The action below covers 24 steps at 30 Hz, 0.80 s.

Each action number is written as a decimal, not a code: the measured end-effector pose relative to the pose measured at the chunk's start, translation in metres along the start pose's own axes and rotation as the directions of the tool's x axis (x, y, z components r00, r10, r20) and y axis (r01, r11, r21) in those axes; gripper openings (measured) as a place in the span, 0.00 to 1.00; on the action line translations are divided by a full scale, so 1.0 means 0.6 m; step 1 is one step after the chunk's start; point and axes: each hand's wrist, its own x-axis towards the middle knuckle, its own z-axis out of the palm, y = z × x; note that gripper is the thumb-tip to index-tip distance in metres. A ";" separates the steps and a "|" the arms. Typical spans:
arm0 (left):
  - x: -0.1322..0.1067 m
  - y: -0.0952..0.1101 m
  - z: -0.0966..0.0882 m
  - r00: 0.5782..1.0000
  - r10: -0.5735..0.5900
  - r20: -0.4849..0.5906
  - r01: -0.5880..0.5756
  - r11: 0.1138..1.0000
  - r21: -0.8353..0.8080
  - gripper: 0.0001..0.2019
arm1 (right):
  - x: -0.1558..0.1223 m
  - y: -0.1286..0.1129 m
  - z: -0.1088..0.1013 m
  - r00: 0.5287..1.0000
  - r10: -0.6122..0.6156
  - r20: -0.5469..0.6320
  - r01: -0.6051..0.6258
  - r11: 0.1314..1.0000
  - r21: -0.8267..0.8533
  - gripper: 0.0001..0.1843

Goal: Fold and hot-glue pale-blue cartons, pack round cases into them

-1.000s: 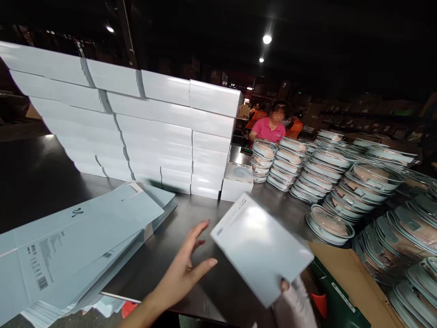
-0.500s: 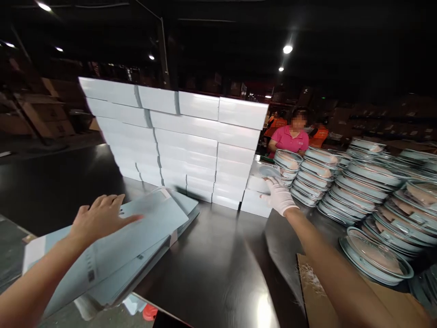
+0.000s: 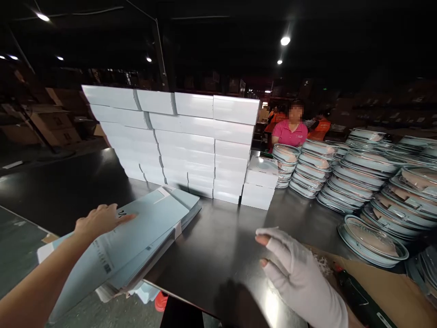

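My bare left hand (image 3: 99, 218) is on the top flat light-blue carton (image 3: 146, 212) of a loose pile at the table's left front. Its thumb lies across the printed face and its fingers bend over the far edge, fingertips hidden. My right hand (image 3: 293, 269), in a white glove with bare fingertips, hangs over the table at the lower right. Its fingers are apart with nothing between them. Beyond it, a white box with lettering (image 3: 262, 165) rests on another white box (image 3: 257, 196), at the right end of a wall of stacked white boxes (image 3: 186, 141).
Stacks of light-blue rimmed round dishes (image 3: 362, 177) line the right side. A dark green tool (image 3: 363, 296) lies on brown cardboard (image 3: 385, 282) at the lower right. A person in a pink shirt (image 3: 288, 132) is behind the dishes. The dark table's front edge (image 3: 184, 300) runs below.
My right hand has come back from the lettered box toward me, leaving that box on the other one. My left hand has settled from above onto the top carton.
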 end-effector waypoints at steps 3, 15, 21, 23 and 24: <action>-0.003 -0.003 0.000 0.999 -0.040 0.024 0.040 0.999 0.008 0.40 | -0.034 -0.032 -0.005 0.997 0.026 0.068 -0.029 0.999 0.042 0.21; -0.081 0.055 -0.068 0.979 -0.095 -0.180 0.099 0.995 0.011 0.42 | -0.080 -0.078 0.001 0.997 0.082 -0.012 -0.083 0.979 -0.185 0.22; -0.260 0.128 -0.063 0.571 0.486 -0.662 -0.648 0.762 0.000 0.13 | -0.085 -0.104 0.011 0.985 0.080 -0.154 -0.137 0.905 -0.402 0.30; -0.305 0.149 -0.050 0.478 0.530 -0.701 -0.792 0.605 -0.083 0.05 | -0.089 -0.112 0.016 0.963 0.232 -0.136 -0.258 0.938 -0.230 0.30; -0.319 0.156 -0.043 0.478 0.525 -0.704 -0.812 0.569 -0.127 0.04 | -0.092 -0.114 0.016 0.929 0.360 -0.085 -0.367 0.927 -0.079 0.29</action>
